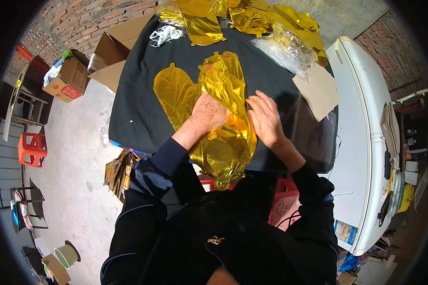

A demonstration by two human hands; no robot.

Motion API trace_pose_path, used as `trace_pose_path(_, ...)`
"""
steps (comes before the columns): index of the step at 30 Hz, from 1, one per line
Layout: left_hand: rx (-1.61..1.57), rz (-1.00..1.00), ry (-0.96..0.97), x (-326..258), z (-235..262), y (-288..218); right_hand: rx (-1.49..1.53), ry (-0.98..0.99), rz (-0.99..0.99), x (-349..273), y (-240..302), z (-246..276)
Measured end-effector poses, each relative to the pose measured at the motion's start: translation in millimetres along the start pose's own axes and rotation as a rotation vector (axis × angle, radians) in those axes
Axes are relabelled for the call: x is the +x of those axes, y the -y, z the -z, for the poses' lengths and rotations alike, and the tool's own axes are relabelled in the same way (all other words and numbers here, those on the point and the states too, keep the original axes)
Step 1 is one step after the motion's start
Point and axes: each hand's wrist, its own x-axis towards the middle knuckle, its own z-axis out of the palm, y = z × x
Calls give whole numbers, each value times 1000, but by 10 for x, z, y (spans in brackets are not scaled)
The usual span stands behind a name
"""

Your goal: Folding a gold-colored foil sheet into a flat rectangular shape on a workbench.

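Observation:
A flat gold foil balloon (226, 154) lies in front of me, its near tab hanging over the table's edge. Its upper part is folded over, and my left hand (209, 113) reaches under that flap from the left. The foil hides the fingers of this hand. Along the balloon's right edge is my right hand (265, 118), fingers bent and apart, the thumb side close against the foil. I cannot tell whether it touches. Another flat gold section (173, 92) with a rounded, tabbed end spreads out to the left, partly beneath; whether it is joined is unclear.
The table wears a black cloth (133, 102). More gold foil balloons (202, 23), clear plastic bags (287, 47), white string (166, 35) and a cardboard piece (318, 92) lie at its far side. A white fridge-like cabinet (354, 142) stands right; cardboard boxes (66, 78) and a red stool (33, 149) stand left.

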Motion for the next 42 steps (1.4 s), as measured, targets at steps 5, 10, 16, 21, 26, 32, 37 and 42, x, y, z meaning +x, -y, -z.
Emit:
trace_pose_path(5,-31,7,-113,5,-41,14,-77,155,-114,5,247,-134)
trace_pose_path(10,-90,49,-91,35,-53,0,-69,198,-156,15,295,-218)
trace_pose_path(16,-183,21,-151,7,-162,133,-68,200,-138,39,382,-284)
trace_pose_path(21,-475,81,-221,88,74,199,-108,242,-132,26,364,-269)
trace_pose_path(26,-476,338,-405,264,159,102,-131,257,-127,0,342,-247)
trace_pose_path(32,-222,414,-505,275,-115,248,-130,305,-65,43,406,-188)
trace_pose_path(37,-189,473,-543,251,-134,293,-144,364,-30,42,415,-191)
trace_pose_path(42,-308,608,-511,336,44,134,-140,450,-40,46,402,-163)
